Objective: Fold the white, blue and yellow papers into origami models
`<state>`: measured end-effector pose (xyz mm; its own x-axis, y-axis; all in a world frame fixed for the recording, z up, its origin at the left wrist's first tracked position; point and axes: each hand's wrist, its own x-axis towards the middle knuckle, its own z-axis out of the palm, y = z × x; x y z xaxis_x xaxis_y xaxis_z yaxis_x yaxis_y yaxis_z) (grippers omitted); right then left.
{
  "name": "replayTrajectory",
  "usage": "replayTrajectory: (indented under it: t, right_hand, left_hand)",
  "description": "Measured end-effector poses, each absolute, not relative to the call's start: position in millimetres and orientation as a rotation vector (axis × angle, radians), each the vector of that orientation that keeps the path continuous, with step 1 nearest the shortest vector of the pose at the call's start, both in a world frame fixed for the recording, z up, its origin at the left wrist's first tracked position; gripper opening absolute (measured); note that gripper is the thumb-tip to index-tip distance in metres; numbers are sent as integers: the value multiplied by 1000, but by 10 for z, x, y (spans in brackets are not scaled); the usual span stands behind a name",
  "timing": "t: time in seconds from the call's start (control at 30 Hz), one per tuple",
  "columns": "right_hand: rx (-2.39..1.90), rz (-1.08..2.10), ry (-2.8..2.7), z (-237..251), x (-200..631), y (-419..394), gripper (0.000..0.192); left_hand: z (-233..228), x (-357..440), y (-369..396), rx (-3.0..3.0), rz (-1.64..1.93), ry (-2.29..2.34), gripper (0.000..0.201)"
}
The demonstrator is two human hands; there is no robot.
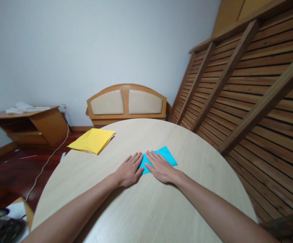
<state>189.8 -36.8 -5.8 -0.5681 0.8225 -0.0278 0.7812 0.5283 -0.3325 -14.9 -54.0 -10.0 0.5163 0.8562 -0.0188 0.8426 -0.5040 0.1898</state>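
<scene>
A piece of bright blue paper [167, 155] lies flat on the round, pale wooden table [146, 209], in front of me. My left hand [129, 170] rests on the paper's left end, palm down, with its fingers stretched out. Across the middle of the sheet lies my right hand [160, 166], also flat, fingers extended and thumb toward the left hand. Both hands cover part of the paper, so its full outline is hidden. Farther left on the tabletop is a yellow packet or stack of paper [93, 140] with white edges showing beneath.
Behind the table stands a wooden headboard [126, 101] with two cream panels. A slatted wooden frame [237, 91] leans along the right side. At left are a low cabinet [45, 126] with white papers on top and a white cable [50, 157] across the dark floor.
</scene>
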Motion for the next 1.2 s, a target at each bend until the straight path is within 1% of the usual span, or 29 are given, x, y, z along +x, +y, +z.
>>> replayTrajectory:
  t: [0.17, 0.33, 0.4, 0.47, 0.5, 0.53, 0.63, 0.73, 0.83, 1.0, 1.1, 1.13, 1.2]
  right_hand:
    - [-1521, 395, -2589, -110, 2130, -172, 75]
    - [-1757, 342, -2495, -106, 2308, -85, 80]
    - [-1821, 273, -2438, -76, 2323, -103, 81]
    - [-1757, 160, -2427, -31, 2268, -171, 78]
    - [-1654, 108, -2453, -7, 2213, -223, 76]
    - [-1548, 119, -2485, 15, 2144, -282, 75]
    - [-1303, 362, -2584, 47, 1920, -449, 75]
    - [-1250, 530, -2657, 22, 1821, -493, 74]
    - [-1356, 524, -2660, -26, 1931, -377, 77]
    - [-1561, 426, -2571, -98, 2294, -84, 78]
    - [-1587, 377, -2519, -118, 2434, -2, 79]
    - [-1576, 376, -2517, -115, 2460, 3, 79]
    - [-1528, 391, -2536, -90, 2484, -16, 79]
  left_hand:
    - [-90, -138, -557, 2574, 91, 1512, 69]
    - [-69, -133, -572, 2568, 68, 1521, 70]
    - [-66, -133, -576, 2572, 72, 1521, 70]
    - [-73, -134, -579, 2579, 84, 1528, 70]
    - [-79, -134, -579, 2583, 95, 1532, 70]
    - [-87, -133, -579, 2586, 110, 1534, 70]
    - [-104, -130, -577, 2596, 140, 1530, 70]
    - [-102, -122, -576, 2590, 122, 1519, 71]
    - [-88, -116, -582, 2574, 113, 1525, 73]
    - [-63, -124, -610, 2574, 122, 1528, 72]
    - [-15, -127, -635, 2625, 193, 1526, 71]
    - [10, -125, -643, 2660, 242, 1517, 68]
    - [69, -116, -659, 2717, 381, 1490, 55]
